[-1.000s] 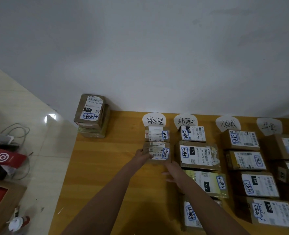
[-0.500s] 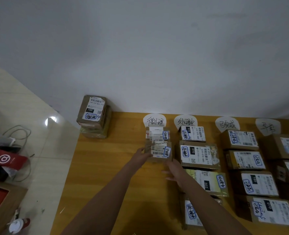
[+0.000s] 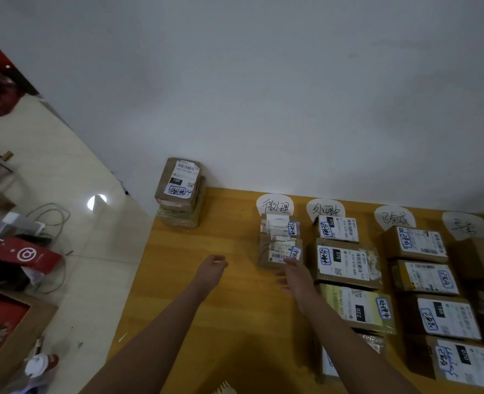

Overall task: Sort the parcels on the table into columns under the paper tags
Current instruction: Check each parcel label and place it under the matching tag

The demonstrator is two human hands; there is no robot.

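R hand [image 3: 295, 275]: fingers straightish, tips touching near edge of 2nd parcel [image 3: 277, 250], in leftmost column under 1st paper tag [image 3: 275, 205]. L hand [image 3: 211, 267]: fingers loosely curled, holding nothing, over table [image 3: 184, 251] left of it. Parcel stack [image 3: 179, 191] at far-left corner.

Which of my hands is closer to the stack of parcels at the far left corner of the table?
Left. The left hand is short of the stack, apart from it; the right hand is farther right, at the first column's near parcel.
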